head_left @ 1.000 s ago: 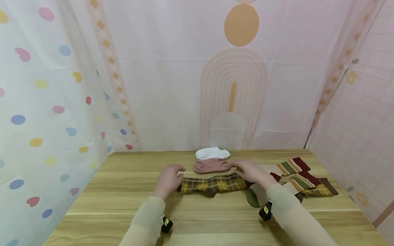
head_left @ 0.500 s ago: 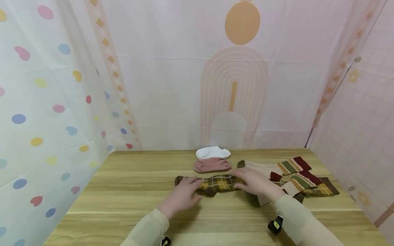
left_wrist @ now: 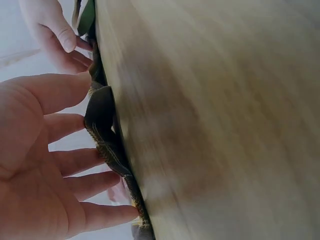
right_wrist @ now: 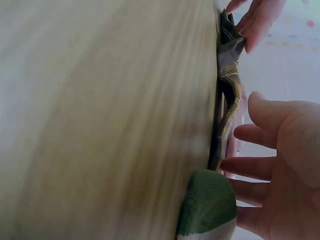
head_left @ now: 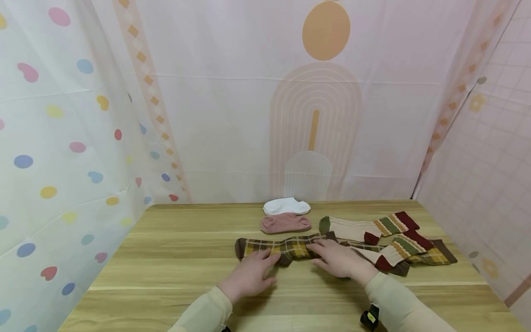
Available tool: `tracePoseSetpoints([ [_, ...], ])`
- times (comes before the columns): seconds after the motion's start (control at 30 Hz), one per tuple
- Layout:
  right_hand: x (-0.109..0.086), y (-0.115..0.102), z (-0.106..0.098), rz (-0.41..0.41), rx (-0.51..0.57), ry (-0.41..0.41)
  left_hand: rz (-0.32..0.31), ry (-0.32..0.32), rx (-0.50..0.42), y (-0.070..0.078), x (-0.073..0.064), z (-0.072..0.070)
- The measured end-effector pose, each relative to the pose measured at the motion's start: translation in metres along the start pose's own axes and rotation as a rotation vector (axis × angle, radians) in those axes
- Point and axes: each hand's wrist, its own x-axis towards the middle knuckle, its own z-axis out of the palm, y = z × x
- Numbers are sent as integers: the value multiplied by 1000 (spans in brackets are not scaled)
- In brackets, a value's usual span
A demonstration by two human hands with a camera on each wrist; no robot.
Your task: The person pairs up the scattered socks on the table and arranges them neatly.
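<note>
A yellow-and-brown plaid sock [head_left: 296, 245] lies flat across the middle of the wooden table, its dark toe to the left. My left hand [head_left: 250, 274] rests its spread fingertips on the sock's left half; in the left wrist view, those fingers [left_wrist: 82, 158] are straight against the cloth. My right hand [head_left: 339, 259] is over the sock's right end with fingers extended. In the right wrist view, the green toe [right_wrist: 209, 202] of a cream sock is close beside that hand. Part of the plaid sock's right half is hidden under the right hand.
Behind the plaid sock lie a pink ankle sock [head_left: 286, 223] and a white ankle sock [head_left: 286, 206]. To the right, cream socks with striped, maroon cuffs [head_left: 396, 224] overlap another plaid sock [head_left: 433, 255]. Patterned curtains [head_left: 224, 115] surround the table.
My left hand has moved right, from beyond the sock's toe onto its left half. My right hand has come nearer, from beside the pink sock down onto the plaid sock's right end.
</note>
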Motion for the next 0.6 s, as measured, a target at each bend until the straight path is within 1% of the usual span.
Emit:
tracePoseSetpoints([
  [0.2,-3,-1,3,14,-32,-14,37,-15,72,-2,0,4],
  [0.3,-3,0,4,8,-34,-15,57,-8,99,-4,0,5],
  [0.47,0,4,4,-28,-24,-2,79,-3,101,-11,0,6],
  [0.6,1,7,4,-53,2,1,97,-10,64,-17,2,7],
])
